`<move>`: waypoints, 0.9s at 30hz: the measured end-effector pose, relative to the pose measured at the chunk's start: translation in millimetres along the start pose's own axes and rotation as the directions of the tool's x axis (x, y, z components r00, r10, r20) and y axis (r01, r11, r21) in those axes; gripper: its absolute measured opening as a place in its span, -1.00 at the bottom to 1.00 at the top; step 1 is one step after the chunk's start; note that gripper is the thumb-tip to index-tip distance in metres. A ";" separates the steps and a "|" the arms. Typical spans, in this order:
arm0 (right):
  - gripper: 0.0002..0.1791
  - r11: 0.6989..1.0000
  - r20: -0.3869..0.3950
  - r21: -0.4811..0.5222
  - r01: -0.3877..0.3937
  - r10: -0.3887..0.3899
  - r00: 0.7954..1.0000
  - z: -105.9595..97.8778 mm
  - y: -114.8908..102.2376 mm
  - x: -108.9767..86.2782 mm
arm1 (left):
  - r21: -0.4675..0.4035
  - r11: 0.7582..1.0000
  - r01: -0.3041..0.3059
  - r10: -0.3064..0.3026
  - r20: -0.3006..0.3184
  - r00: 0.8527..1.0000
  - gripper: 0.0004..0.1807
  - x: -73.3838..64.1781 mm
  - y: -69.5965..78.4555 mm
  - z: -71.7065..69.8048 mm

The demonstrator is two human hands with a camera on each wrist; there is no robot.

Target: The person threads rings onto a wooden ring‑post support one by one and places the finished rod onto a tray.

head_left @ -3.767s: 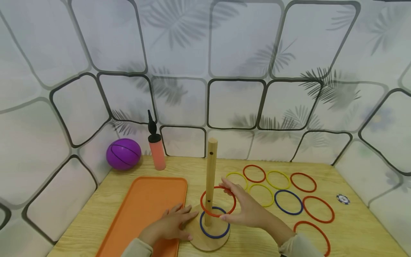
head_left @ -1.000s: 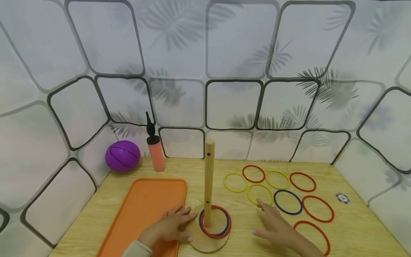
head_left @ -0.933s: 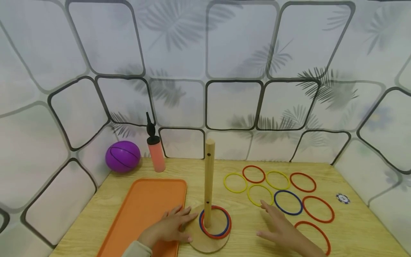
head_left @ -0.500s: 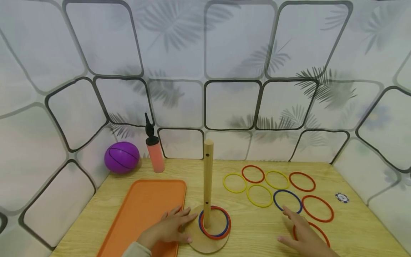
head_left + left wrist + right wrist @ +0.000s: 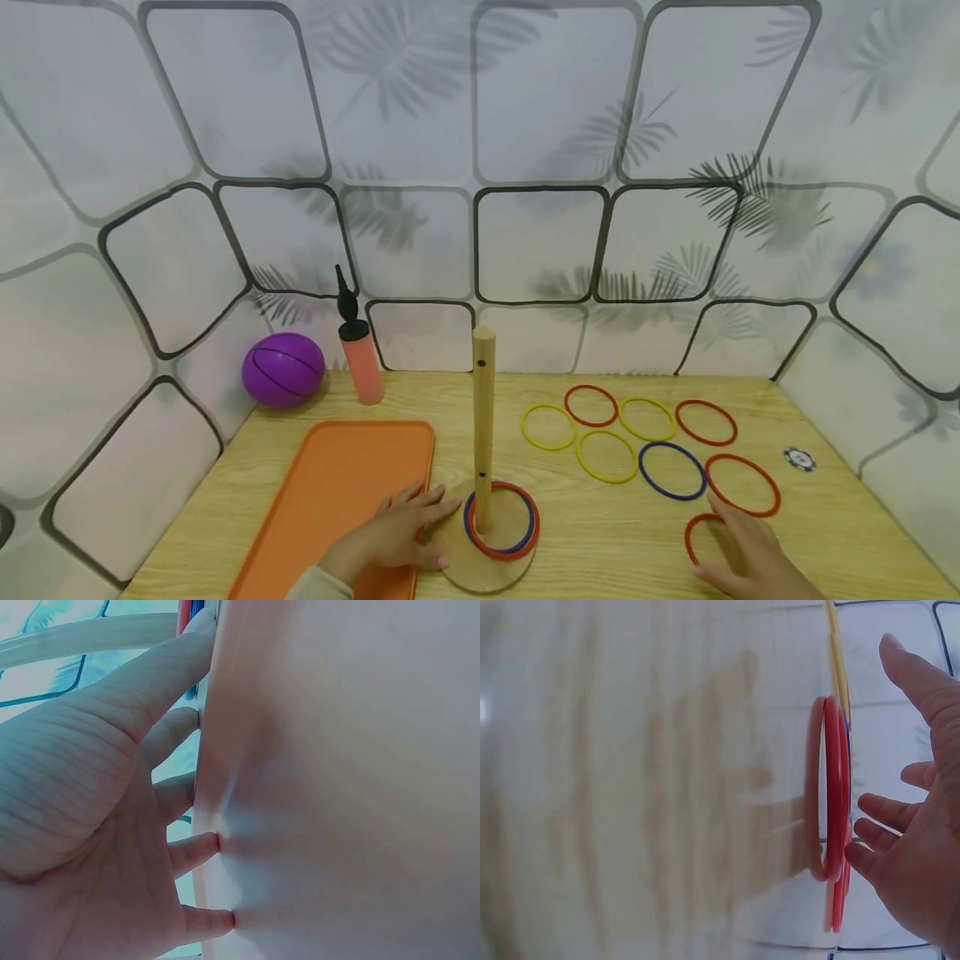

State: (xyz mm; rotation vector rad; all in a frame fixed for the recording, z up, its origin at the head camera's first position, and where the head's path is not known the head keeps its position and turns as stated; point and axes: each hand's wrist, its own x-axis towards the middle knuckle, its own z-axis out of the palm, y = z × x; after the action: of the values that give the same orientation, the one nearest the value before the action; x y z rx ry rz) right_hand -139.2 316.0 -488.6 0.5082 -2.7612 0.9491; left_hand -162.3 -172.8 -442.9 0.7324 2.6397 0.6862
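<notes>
My left hand (image 5: 393,529) rests with spread fingers across the right rim of the orange tray (image 5: 352,450) and the left side of a round wooden base (image 5: 472,575). From that base rises an upright wooden peg (image 5: 484,400). A red ring (image 5: 537,529) and a blue ring lie overlapping around the peg's foot. Over at the right, my right hand (image 5: 757,554) hovers over the nearest red ring (image 5: 687,540), thumb and fingers apart and partly hiding it. In the right wrist view this red ring (image 5: 832,787) stands just beyond the fingertips, with nothing gripped.
Several loose rings lie flat at the right back, among them a yellow ring (image 5: 549,450) and a blue ring (image 5: 641,467). A poker chip (image 5: 800,459) is farther right. Behind the tray sit a purple ball (image 5: 283,369) and a pink hand pump (image 5: 363,367).
The red ring my right hand held near the peg now lies on the base over the blue one. The right hand let go and moved right to the nearest red ring. The left hand stayed.
</notes>
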 end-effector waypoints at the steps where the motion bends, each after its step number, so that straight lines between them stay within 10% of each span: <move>1: 0.01 1.000 -0.003 0.001 -0.004 0.004 1.000 -0.3 2.4 -1.9 | 0.000 1.000 0.001 -0.001 0.000 1.000 -0.18 0.0 0.0 0.1; 27: 0.09 0.975 -0.049 -0.207 0.081 -0.093 0.994 9.1 36.6 -21.7 | -0.009 1.000 -0.019 0.019 0.005 1.000 -0.21 3.0 -6.1 3.1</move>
State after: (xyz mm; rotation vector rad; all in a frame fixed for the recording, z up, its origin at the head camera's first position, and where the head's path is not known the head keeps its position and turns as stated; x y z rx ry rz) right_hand -133.3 343.0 -522.2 0.5523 -2.7177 0.6397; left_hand -165.8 -174.7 -449.3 0.7571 2.6265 0.6998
